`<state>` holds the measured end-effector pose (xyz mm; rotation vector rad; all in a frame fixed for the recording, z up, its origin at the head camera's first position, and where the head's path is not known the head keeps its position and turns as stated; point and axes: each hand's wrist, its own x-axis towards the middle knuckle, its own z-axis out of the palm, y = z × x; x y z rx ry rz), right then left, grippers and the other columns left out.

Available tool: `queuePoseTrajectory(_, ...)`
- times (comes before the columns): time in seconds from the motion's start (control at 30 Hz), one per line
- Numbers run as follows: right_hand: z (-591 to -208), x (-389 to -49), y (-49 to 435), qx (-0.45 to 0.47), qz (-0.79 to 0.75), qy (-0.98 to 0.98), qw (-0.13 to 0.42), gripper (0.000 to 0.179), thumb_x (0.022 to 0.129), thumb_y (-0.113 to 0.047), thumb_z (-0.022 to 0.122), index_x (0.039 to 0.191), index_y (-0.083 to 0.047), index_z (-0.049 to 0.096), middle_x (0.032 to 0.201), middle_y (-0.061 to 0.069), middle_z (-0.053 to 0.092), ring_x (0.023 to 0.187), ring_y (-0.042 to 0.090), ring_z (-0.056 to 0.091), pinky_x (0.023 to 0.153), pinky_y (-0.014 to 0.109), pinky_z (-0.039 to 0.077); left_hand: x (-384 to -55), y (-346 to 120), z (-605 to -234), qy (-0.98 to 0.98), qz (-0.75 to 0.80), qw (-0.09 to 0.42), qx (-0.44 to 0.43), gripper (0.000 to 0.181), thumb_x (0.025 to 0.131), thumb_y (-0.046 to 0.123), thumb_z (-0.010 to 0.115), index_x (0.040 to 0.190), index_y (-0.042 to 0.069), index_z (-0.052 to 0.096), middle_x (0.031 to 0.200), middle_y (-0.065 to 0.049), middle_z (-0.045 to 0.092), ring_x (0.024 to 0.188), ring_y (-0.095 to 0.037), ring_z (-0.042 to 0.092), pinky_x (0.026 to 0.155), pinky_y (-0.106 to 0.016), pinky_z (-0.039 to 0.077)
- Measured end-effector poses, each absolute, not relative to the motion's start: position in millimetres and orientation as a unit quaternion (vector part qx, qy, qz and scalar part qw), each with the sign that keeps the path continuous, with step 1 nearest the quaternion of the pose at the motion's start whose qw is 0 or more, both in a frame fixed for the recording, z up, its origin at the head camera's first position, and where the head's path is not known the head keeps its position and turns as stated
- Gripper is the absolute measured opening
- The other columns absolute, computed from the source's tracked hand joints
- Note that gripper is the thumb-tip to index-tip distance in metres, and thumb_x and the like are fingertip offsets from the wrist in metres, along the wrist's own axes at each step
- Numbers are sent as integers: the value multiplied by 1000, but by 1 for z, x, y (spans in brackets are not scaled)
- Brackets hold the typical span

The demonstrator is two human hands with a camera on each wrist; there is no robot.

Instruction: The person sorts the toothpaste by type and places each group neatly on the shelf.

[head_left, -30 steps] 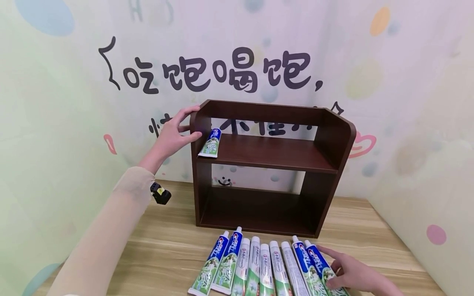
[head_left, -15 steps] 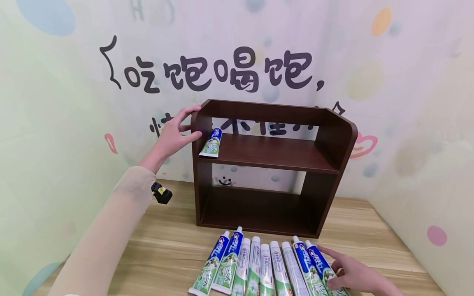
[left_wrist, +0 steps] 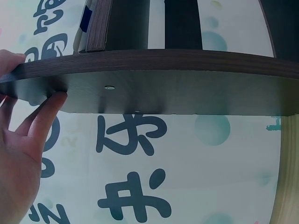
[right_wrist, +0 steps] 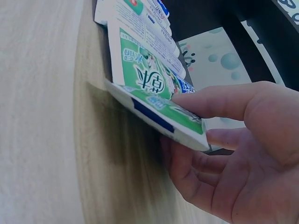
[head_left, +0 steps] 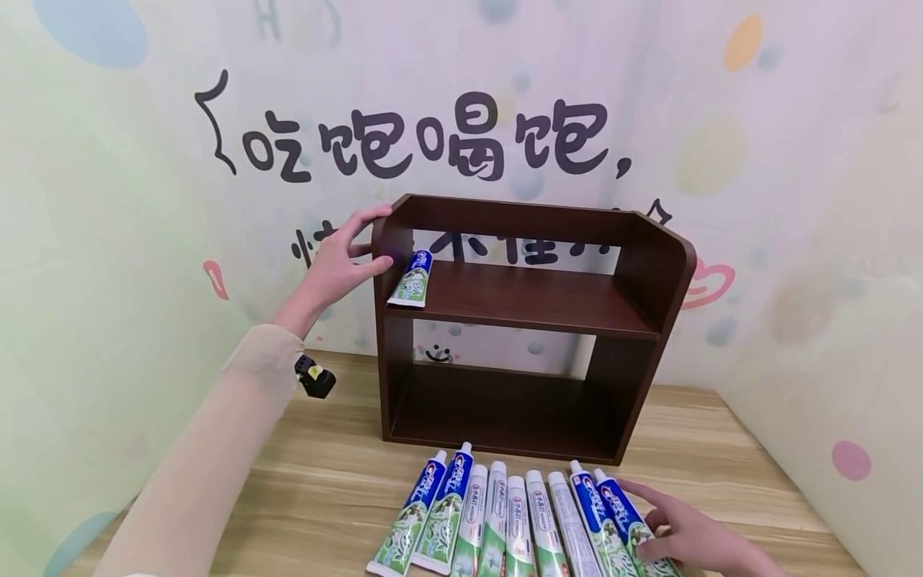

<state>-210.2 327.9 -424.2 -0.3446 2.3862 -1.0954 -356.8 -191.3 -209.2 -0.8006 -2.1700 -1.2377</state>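
A dark brown two-tier shelf (head_left: 534,303) stands on the table. My left hand (head_left: 333,260) grips the upper edge of its left side panel; in the left wrist view, the thumb and fingers lie on opposite faces of that panel (left_wrist: 177,88). Beside that panel, a blue and green toothpaste tube (head_left: 413,279) leans on the upper tier. My right hand (head_left: 688,530) holds the rightmost toothpaste tube (head_left: 622,506) of a row in front of the shelf. In the right wrist view, the thumb presses the face of this tube (right_wrist: 163,111), fingers curled at its other side, partly hidden.
Several more tubes lie side by side: blue and green ones (head_left: 449,505) at the left, white and green ones (head_left: 496,513) in the middle, another blue one (head_left: 593,513) beside the held tube. A patterned wall (head_left: 461,48) with large lettering rises behind the wooden table (head_left: 310,481).
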Motion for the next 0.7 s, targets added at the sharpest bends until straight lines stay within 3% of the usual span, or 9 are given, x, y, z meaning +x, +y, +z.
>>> queuePoseTrajectory(0.13, -427, -210, 331, -139, -420, 862, 246, 83, 92, -18, 67, 156, -3, 16, 116, 16, 60, 106, 31, 57, 81, 47, 54, -358, -191, -209, -798, -455, 259, -298, 65, 88, 3, 69, 146, 20, 45, 158, 5, 40, 139, -24, 49, 97, -47, 56)
queuePoseTrajectory(0.33, -431, -212, 338, -180, -475, 820, 265, 78, 98, -17, 57, 156, -1, 8, 116, 17, 61, 103, 24, 60, 72, 32, 55, -360, -191, -210, -797, -458, 257, -299, 66, 88, 2, 69, 147, 20, 45, 159, 5, 38, 141, -23, 46, 99, -49, 54)
queuePoseTrajectory(0.53, -432, -214, 342, -166, -537, 773, 294, 74, 102, -18, 50, 159, -11, 3, 135, 17, 55, 112, 22, 62, 86, 35, 58, -355, -189, -208, -797, -460, 255, -297, 66, 88, 0, 68, 147, 15, 44, 160, 0, 37, 142, -24, 43, 99, -50, 54)
queuePoseTrajectory(0.7, -430, -215, 341, -158, -580, 738, 308, 72, 102, -17, 48, 159, -16, 4, 138, 13, 55, 116, 25, 62, 91, 40, 58, -336, -183, -200, -798, -459, 252, -300, 63, 88, -3, 66, 146, 5, 43, 160, -11, 36, 144, -30, 41, 101, -53, 52)
